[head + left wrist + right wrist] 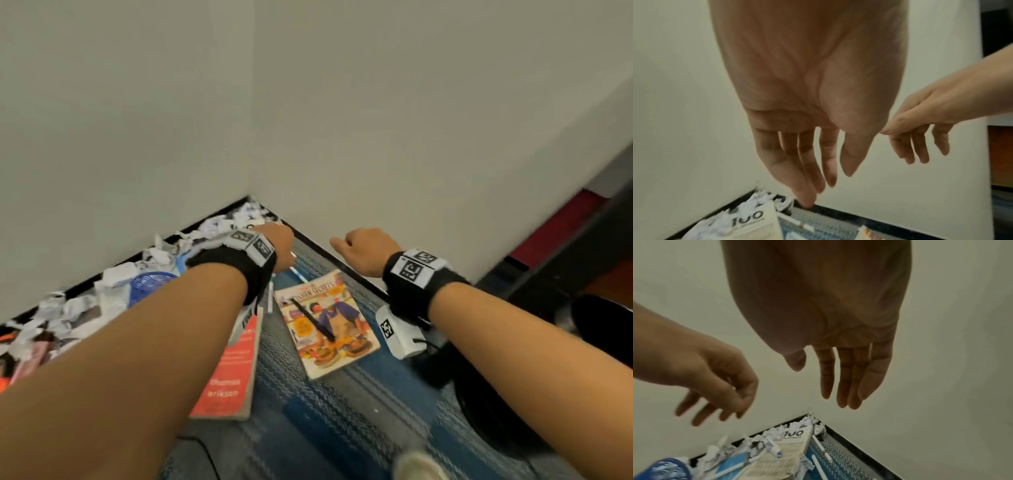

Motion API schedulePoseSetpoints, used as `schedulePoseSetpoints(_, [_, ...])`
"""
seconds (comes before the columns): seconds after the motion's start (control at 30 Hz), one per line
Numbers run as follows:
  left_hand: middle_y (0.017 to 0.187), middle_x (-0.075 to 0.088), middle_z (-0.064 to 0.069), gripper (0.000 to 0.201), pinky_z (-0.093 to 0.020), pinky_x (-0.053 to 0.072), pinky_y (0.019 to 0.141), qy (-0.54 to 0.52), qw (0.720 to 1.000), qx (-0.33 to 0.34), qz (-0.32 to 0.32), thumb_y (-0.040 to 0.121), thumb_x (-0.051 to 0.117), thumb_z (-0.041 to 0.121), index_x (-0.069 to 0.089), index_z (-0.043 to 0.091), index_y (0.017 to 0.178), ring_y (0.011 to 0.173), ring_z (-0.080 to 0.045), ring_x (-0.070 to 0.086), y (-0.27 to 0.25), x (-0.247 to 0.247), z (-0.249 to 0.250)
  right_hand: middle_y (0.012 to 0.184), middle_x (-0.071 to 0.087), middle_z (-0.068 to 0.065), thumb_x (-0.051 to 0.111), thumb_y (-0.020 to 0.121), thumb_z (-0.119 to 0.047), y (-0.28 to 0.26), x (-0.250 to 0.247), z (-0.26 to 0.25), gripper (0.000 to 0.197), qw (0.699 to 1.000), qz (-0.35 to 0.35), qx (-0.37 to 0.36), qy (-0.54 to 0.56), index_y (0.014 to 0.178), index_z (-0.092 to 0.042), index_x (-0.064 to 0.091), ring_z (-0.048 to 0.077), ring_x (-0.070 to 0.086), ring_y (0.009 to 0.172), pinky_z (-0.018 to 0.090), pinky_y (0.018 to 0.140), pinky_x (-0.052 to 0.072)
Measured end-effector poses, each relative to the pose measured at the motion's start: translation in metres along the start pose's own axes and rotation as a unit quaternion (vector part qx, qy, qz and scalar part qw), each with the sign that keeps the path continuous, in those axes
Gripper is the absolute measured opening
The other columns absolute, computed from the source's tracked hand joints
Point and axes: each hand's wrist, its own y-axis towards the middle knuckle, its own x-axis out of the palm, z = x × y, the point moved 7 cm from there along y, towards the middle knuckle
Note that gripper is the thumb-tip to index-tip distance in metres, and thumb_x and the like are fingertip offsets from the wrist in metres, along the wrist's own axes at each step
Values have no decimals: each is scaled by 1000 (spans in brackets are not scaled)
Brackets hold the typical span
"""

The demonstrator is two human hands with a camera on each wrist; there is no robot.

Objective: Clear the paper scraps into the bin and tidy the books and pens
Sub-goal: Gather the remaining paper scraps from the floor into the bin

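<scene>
Crumpled paper scraps (212,226) lie along the left wall into the corner, also seen in the right wrist view (805,421). A cookbook (325,325) lies on the blue carpet with a black pen (313,320) across it. Left of it lies a red book (229,370), and a pale book marked "100" (789,449) rests among the scraps. White pens (821,447) lie beside that book. My left hand (828,183) hangs above the corner with straight fingers, holding nothing. My right hand (822,386) hovers beside it, fingers also straight and empty.
Two white walls meet at the corner with a black skirting (322,250). A blue round perforated object (150,284) sits among the scraps. A black round rim (486,425) shows at lower right, and a shoe (418,466) is at the bottom edge.
</scene>
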Motion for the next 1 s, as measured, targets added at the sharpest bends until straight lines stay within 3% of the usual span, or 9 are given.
schedulePoseSetpoints(0.1, [102, 66, -14, 11, -34, 51, 74, -15, 999, -23, -23, 88, 54, 23, 55, 12, 86, 87, -29, 60, 7, 21, -32, 109, 65, 16, 38, 99, -43, 35, 11, -7, 44, 999, -15, 5, -51, 106, -6, 60, 32, 60, 97, 31, 72, 42])
schedulePoseSetpoints(0.23, [106, 65, -13, 21, -32, 46, 73, -19, 996, -41, -76, 94, 52, 23, 62, 7, 103, 96, -29, 62, 18, 57, -60, 115, 63, 15, 45, 96, -33, 73, 37, 18, 32, 995, -28, 33, -94, 112, -8, 58, 33, 60, 101, 33, 77, 46])
schedulePoseSetpoints(0.37, [105, 64, -10, 23, -33, 50, 79, -26, 996, -65, -55, 93, 52, 27, 62, 9, 104, 97, -28, 62, 35, 61, -84, 120, 64, 15, 48, 96, -26, 108, 74, 64, 31, 989, -82, 90, -84, 117, -8, 61, 33, 61, 107, 31, 81, 47])
schedulePoseSetpoints(0.5, [107, 64, -9, 23, -38, 52, 87, -27, 995, -84, -34, 92, 50, 26, 63, 11, 105, 98, -27, 61, 59, 58, -94, 128, 61, 11, 57, 91, -11, 143, 118, 74, 42, 988, -133, 25, -69, 131, -21, 55, 29, 59, 115, 31, 93, 48])
schedulePoseSetpoints(0.6, [110, 61, -11, 23, -39, 50, 86, -29, 992, -108, -50, 95, 47, 25, 58, 10, 108, 101, -30, 59, 77, 74, -87, 132, 58, 12, 59, 87, -8, 163, 151, 72, 52, 980, -173, -43, -88, 137, -19, 52, 29, 56, 119, 35, 101, 46])
schedulePoseSetpoints(0.67, [111, 59, -11, 21, -39, 50, 84, -50, 989, -114, -83, 97, 46, 23, 56, 11, 111, 100, -30, 58, 87, 95, -70, 127, 56, 12, 58, 87, -11, 168, 163, 71, 42, 973, -174, -92, -120, 129, -16, 59, 30, 57, 115, 36, 97, 48])
schedulePoseSetpoints(0.8, [117, 50, -12, 27, -45, 51, 86, -121, 978, -127, -114, 96, 47, 16, 48, 19, 123, 98, -33, 57, 102, 136, -45, 120, 55, 11, 58, 87, -11, 174, 169, 80, 33, 975, -129, -126, -132, 119, -10, 63, 29, 58, 108, 35, 88, 48])
schedulePoseSetpoints(1.0, [125, 40, -13, 39, -45, 49, 89, -125, 978, -95, -134, 93, 58, 15, 48, 22, 130, 105, -38, 56, 116, 176, -24, 116, 59, 11, 50, 92, -10, 184, 174, 84, 26, 962, -101, -185, -174, 116, -8, 60, 30, 61, 104, 37, 88, 48])
